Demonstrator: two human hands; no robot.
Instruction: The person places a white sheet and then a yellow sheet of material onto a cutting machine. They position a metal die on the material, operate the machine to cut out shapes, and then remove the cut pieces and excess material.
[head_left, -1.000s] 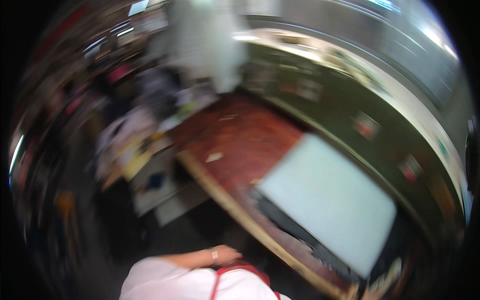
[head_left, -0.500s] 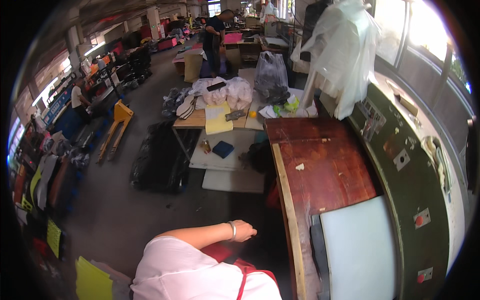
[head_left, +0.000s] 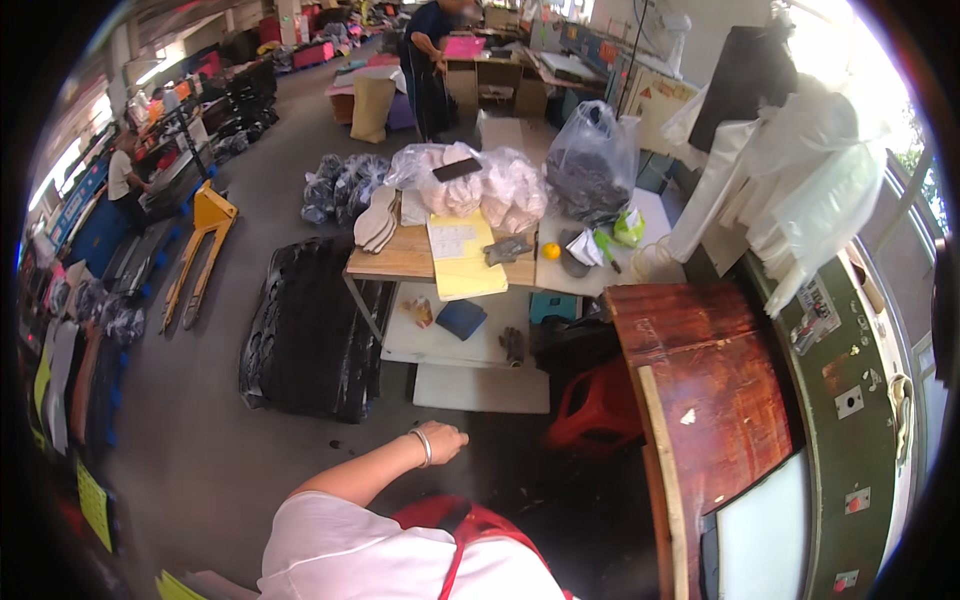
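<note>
Your left hand [head_left: 447, 443], with a silver bracelet [head_left: 425, 447] at the wrist, is held out in front of your body above the dark floor [head_left: 385, 440], touching nothing that shows. Its fingers curl inward; whether they are fully together or close on something small cannot be told from this angle. Your right hand is out of view. Ahead of the left hand, apart from it, a white panel [head_left: 480, 388] lies beneath a wooden surface [head_left: 400, 258]. On the floor, a black bundle [head_left: 310, 340] sits to the left of the panel and a red stool [head_left: 598, 408] to the right. Atop the surface, yellow paper [head_left: 465, 275] overhangs the front edge near clear bags [head_left: 512, 190] of pale pieces. Brushing past could drag the paper down, its front part being unsupported. In the dim light, your foot might catch the stool or bundle. The bracelet could snag thin plastic if you reached among the bags.
</note>
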